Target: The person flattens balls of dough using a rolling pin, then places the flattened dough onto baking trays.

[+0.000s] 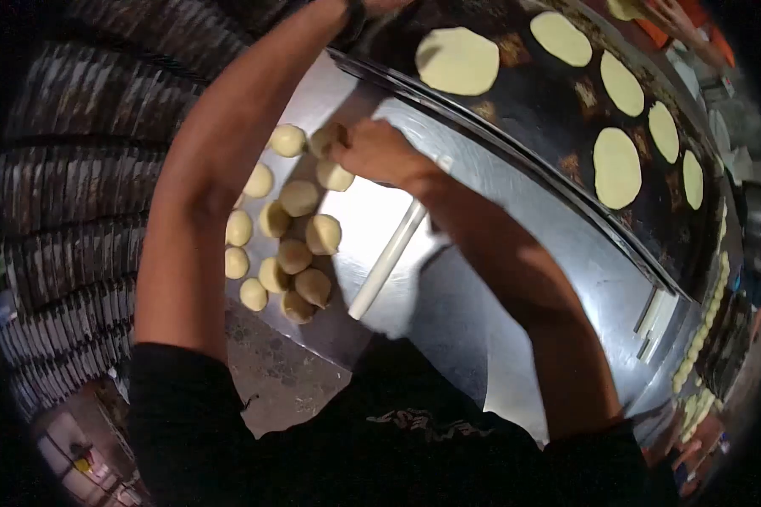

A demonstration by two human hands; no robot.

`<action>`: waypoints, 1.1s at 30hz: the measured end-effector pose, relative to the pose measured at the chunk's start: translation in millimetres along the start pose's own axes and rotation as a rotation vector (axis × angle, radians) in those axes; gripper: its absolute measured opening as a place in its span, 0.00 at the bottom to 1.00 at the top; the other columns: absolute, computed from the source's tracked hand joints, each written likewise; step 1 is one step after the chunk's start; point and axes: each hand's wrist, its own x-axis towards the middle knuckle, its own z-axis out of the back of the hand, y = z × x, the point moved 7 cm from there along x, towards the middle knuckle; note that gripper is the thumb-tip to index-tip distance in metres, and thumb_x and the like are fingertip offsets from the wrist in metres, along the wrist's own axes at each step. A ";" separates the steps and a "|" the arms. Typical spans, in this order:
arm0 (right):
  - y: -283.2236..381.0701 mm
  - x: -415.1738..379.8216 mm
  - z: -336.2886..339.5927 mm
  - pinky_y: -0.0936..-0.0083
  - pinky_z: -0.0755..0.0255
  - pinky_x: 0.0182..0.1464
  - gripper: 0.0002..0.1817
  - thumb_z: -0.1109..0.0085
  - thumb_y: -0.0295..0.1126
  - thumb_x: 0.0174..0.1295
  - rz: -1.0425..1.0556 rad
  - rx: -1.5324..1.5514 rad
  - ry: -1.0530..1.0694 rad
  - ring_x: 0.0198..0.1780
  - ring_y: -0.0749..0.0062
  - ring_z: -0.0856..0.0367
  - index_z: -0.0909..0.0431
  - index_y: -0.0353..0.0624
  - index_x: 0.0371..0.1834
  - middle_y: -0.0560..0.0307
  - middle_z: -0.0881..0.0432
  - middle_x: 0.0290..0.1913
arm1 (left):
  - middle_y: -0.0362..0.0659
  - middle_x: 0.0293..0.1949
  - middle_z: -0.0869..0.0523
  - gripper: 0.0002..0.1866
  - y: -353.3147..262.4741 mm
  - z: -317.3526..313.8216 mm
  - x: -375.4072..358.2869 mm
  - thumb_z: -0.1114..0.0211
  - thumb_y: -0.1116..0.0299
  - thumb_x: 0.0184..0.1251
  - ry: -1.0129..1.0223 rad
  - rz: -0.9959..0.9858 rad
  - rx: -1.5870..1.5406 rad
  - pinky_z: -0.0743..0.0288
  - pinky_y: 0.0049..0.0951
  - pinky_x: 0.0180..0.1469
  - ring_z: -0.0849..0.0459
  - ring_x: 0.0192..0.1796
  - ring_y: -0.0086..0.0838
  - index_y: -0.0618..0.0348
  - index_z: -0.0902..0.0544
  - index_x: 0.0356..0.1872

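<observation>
My right hand [379, 152] reaches over the metal worktop, with its fingers curled at a dough ball [323, 139] on the far side of a group. Several more dough balls [298, 198] lie close together to the left of a thin white rolling pin [389, 260]. That rolling pin rests slantwise on the metal, partly under my right wrist. My left arm stretches up to the top edge, where only a sliver of my left hand [384, 4] shows beyond a dark wristband. Its fingers are out of sight.
A dark griddle [524, 106] fills the upper right, with several flat dough rounds [458, 61] on it. Its raised metal edge borders the worktop [457, 313]. Short white rods [654, 321] lie near the right corner. Another person's hand [681, 21] appears at the top right.
</observation>
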 end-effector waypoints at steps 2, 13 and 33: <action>7.9 3.9 -17.2 0.61 0.25 0.54 0.25 0.39 0.47 0.48 -0.097 0.015 -0.051 0.48 0.43 0.19 0.17 0.35 0.40 0.37 0.17 0.42 | 0.50 0.28 0.14 0.18 -6.2 41.5 -56.7 0.35 0.56 0.61 -0.262 -0.144 0.133 0.26 0.35 0.33 0.17 0.29 0.34 0.62 0.17 0.41; 1.3 -188.7 -1.0 0.74 0.24 0.36 0.20 0.32 0.32 0.49 -0.071 0.576 -0.148 0.35 0.66 0.19 0.31 0.44 0.43 0.54 0.21 0.30 | 0.42 0.46 0.19 0.15 15.1 -79.0 -368.8 0.37 0.67 0.67 -0.614 0.314 -0.765 0.23 0.24 0.41 0.17 0.41 0.25 0.62 0.23 0.51; -106.6 -386.3 -31.0 0.52 0.53 0.72 0.24 0.51 0.48 0.67 -0.229 -0.413 -0.648 0.74 0.49 0.47 0.28 0.52 0.64 0.50 0.37 0.70 | 0.52 0.73 0.44 0.34 -19.1 -148.4 -376.7 0.41 0.49 0.61 -0.308 0.160 0.885 0.58 0.61 0.70 0.53 0.74 0.54 0.67 0.28 0.60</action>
